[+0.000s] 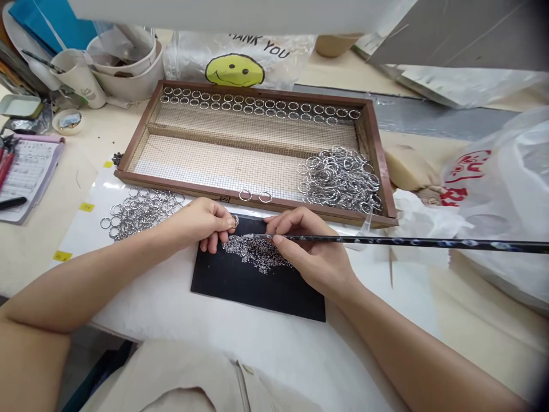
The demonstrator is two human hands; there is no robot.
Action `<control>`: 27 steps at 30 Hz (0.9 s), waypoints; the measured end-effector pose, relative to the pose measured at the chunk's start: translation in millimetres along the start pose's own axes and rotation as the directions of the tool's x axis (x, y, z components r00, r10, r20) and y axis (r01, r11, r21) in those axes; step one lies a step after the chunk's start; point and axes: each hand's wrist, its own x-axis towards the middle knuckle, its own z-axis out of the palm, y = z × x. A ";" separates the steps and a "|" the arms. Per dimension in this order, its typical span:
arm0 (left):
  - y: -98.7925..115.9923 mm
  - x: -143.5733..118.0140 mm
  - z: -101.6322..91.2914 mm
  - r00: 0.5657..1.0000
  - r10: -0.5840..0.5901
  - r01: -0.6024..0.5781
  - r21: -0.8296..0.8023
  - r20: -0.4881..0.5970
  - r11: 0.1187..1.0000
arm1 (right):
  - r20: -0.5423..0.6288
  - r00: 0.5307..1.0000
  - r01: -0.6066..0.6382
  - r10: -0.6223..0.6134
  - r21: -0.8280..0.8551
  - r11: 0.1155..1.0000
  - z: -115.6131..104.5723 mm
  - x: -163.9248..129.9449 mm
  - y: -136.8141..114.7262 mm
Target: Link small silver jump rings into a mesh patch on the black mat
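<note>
My left hand (205, 224) is closed, pinching a small silver ring (234, 221) between thumb and fingertips above the black board (257, 297). A long, thin, dark patterned stick (386, 241) lies in the grip of my right hand (315, 249). Its pale tip points left, close to the ring and just over a heap of tiny sparkling stones (257, 252) on the board. Whether the tip carries a stone is too small to tell. A pile of silver rings (143, 212) lies left of my left hand.
Beyond the board stands a wooden-framed mesh tray (257, 200) with rows of rings (257, 106) and a heap of rings (341, 180). Cups (79, 77), a notepad (32, 171) and plastic bags (510, 212) surround it. A white panel (240, 14) overhangs the back.
</note>
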 end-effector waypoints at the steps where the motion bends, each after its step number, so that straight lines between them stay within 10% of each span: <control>1: -0.3 0.4 0.0 1.000 0.003 -0.003 0.006 0.001 1.000 | 0.002 1.000 0.001 -0.001 -0.014 1.000 0.5 0.0 0.3; 18: -0.4 0.3 0.2 1.000 0.000 0.000 0.034 -0.003 0.999 | 0.016 1.000 -0.006 0.008 -0.097 0.995 4.3 0.3 3.2; 27: -6.7 1.6 1.1 0.999 0.011 -0.008 0.070 -0.038 0.998 | -0.010 1.000 -0.025 0.028 0.252 0.967 -1.1 0.2 8.7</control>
